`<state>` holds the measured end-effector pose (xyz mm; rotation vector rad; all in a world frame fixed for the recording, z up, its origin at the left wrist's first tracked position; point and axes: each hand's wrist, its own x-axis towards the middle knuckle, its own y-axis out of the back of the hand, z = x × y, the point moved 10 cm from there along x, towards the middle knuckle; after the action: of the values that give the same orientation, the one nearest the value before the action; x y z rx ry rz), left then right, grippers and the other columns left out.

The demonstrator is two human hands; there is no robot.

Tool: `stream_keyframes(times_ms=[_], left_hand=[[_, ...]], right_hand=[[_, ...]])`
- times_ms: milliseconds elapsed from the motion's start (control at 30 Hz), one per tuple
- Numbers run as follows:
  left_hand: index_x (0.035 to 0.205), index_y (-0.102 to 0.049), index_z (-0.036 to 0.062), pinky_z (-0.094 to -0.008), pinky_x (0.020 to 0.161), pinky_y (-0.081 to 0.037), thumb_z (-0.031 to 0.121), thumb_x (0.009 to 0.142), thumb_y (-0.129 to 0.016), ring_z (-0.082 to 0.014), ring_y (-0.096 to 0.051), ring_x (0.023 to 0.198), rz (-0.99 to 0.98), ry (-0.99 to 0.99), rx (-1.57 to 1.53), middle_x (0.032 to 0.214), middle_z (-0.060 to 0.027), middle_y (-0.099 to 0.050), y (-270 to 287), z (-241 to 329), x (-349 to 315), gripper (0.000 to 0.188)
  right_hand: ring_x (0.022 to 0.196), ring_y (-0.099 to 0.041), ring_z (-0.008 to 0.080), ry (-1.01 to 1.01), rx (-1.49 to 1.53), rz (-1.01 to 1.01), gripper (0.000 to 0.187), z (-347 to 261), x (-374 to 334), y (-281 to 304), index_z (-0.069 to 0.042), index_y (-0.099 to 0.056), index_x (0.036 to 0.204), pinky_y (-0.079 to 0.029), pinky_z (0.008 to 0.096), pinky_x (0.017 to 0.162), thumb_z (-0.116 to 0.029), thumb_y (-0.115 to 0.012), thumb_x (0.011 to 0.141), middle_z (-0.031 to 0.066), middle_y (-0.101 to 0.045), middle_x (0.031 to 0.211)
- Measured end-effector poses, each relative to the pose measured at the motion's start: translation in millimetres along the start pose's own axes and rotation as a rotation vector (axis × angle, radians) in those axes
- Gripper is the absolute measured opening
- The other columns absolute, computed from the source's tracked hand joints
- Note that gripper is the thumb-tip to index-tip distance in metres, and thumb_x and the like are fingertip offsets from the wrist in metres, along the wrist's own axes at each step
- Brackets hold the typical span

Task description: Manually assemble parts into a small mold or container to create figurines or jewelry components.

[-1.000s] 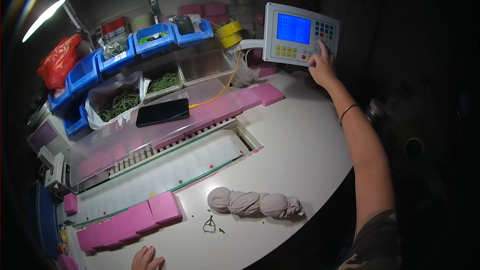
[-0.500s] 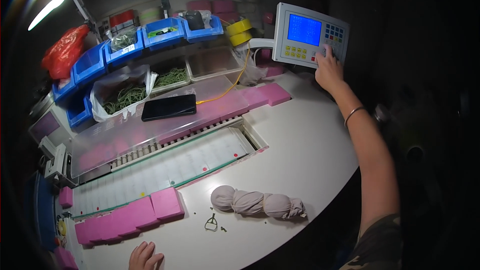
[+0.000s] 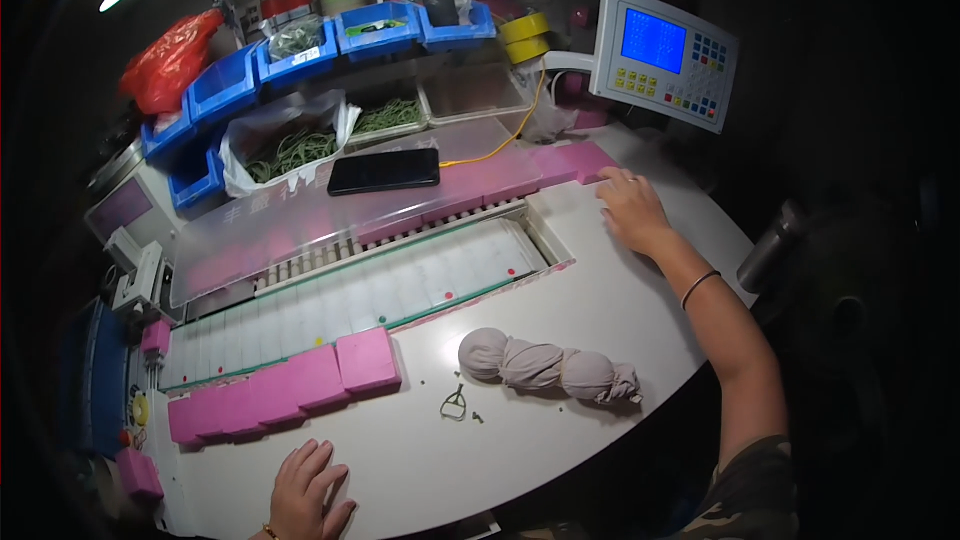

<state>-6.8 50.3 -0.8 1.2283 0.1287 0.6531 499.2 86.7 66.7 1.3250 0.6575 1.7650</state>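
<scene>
My right hand is over the table's far right, fingers loosely stretched and holding nothing. Its fingertips are at the right end of a row of pink blocks; whether they touch it I cannot tell. At the near left, my left hand lies on the white table with fingers apart. Just beyond it is a slanting, overlapping row of pink blocks along the glass-topped strip. A tied grey cloth bundle rests right of that row, beside a thin green loop and small green scraps.
A control panel with a blue screen stands on an arm at the far right. A black phone lies on the clear plastic cover. Blue bins and a bag of green ties line the back. A dark bottle stands at the right edge.
My right hand has left the panel's keys and come down to the pink blocks at the far right. My left hand has come further into view over the table. The view has shifted slightly.
</scene>
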Motion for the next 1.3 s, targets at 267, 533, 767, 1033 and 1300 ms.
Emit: stream_keyframes(times_ms=[267,533,767,1033,1300], left_hand=[[0.13,-0.053,0.0108,-0.0567,0.109,-0.032,0.042,0.082,-0.072,-0.0432,-0.042,0.132,-0.04,-0.135,0.176,0.145,-0.0232,-0.042,12.1,2.9,30.4,0.06],[0.129,-0.052,0.0061,-0.0505,0.107,-0.037,0.026,0.086,-0.069,-0.0441,-0.043,0.131,-0.007,-0.256,0.036,0.143,-0.0231,-0.043,2.8,45.0,190.9,0.05],[0.131,-0.049,0.0018,-0.0473,0.114,-0.028,0.038,0.092,-0.059,-0.0402,-0.039,0.134,0.094,-0.39,0.104,0.141,-0.0234,-0.045,-95.0,61.5,337.8,0.054],[0.14,-0.039,0.0004,-0.0445,0.106,-0.039,0.048,0.09,-0.059,-0.0404,-0.049,0.124,-0.03,0.185,-0.02,0.132,-0.0264,-0.052,-129.0,-15.5,468.0,0.071],[0.132,-0.05,0.0,-0.045,0.103,-0.042,0.056,0.079,-0.067,-0.041,-0.052,0.121,-0.03,0.063,0.036,0.131,-0.0266,-0.053,-119.7,-11.0,492.1,0.079]], right_hand=[[0.132,-0.041,0.0329,-0.879,0.264,-0.298,0.054,101.8,-88.2,-96.9,-0.007,-0.049,0.135,-0.033,0.0422,0.111,-0.034,-0.064,0.091,0.0152,-0.044,0.142],[0.139,-0.035,0.0315,-0.852,0.241,-0.222,0.055,105.2,-73.8,-131.8,-0.008,-0.044,0.14,-0.025,0.0439,0.116,-0.04,-0.053,0.096,0.0118,-0.043,0.147],[0.134,-0.041,0.0325,-0.811,0.271,-0.153,0.045,117.0,-49.7,-148.8,-0.008,-0.049,0.132,-0.031,0.0423,0.111,-0.035,-0.054,0.096,0.0115,-0.051,0.138],[0.121,-0.049,0.034,-0.899,0.14,-0.025,0.037,133.9,-24.0,-138.1,-0.012,-0.053,0.12,-0.04,0.0443,0.102,-0.038,-0.058,0.095,0.0106,-0.051,0.133],[0.127,-0.046,0.0317,-0.797,0.184,0.136,0.047,173.2,13.7,-172.2,-0.02,-0.057,0.13,-0.04,0.045,0.102,-0.05,-0.055,0.093,0.0071,-0.048,0.14]])
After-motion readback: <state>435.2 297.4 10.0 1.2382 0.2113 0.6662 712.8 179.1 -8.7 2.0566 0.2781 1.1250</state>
